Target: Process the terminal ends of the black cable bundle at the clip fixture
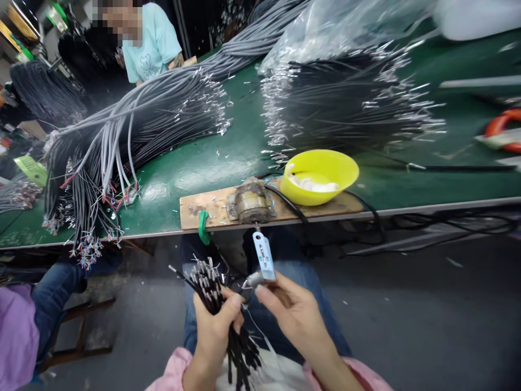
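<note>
My left hand [217,320] is closed round a bundle of black cables [207,285], their stripped silvery ends pointing up and away from me. Close by on the right, my right hand [291,309] has its thumb and index finger pinched together; a grey covering wraps the index fingertip. What lies in that pinch is too small to make out. Just above these fingers, a light-blue plastic piece with a metal slot [264,255] hangs from the shaft of a small motor [253,202]. The motor sits on a wooden board [195,212] at the table edge.
A yellow bowl [319,176] with white material stands on the board, beside a green clamp [204,227]. Black cables [345,103] and grey cables [118,119] lie piled on the green table [244,136]. Across it sits another person [150,49]; a purple sleeve [18,331] shows at left.
</note>
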`<state>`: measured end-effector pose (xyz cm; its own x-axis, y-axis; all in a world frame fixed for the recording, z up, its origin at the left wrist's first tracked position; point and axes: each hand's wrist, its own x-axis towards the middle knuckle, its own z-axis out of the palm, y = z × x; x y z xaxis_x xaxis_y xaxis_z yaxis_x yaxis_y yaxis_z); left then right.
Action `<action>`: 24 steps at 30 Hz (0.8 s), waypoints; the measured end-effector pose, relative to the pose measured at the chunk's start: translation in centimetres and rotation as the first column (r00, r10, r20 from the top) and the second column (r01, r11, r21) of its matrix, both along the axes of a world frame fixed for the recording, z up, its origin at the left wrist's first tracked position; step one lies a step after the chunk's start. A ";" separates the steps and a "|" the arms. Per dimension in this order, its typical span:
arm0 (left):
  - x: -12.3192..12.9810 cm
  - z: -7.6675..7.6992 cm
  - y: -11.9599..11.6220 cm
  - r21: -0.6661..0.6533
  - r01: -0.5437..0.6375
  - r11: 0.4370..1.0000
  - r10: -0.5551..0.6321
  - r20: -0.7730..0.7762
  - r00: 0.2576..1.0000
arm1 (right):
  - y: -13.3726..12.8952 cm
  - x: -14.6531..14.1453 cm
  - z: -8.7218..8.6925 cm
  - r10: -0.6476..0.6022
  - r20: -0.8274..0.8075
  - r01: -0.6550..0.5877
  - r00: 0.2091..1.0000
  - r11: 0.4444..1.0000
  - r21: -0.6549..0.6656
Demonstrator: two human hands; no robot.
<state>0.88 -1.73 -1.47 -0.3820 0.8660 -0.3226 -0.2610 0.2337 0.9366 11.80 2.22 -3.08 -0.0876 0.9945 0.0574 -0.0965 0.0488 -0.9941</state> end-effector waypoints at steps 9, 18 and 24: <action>0.2 -1.3 -0.9 -0.045 0.079 0.996 -0.078 0.023 0.997 | -0.2 0.0 0.3 0.064 0.064 -0.068 0.996 0.996 0.064; 0.6 -0.4 -1.6 -0.046 0.091 0.995 -0.091 0.013 0.996 | -1.0 -0.3 0.1 -0.148 0.029 0.147 0.989 0.989 0.028; 1.7 -0.2 -2.0 -0.042 0.020 0.999 -0.018 0.045 0.999 | 0.3 1.2 0.1 -0.127 -0.063 0.118 0.990 0.985 -0.124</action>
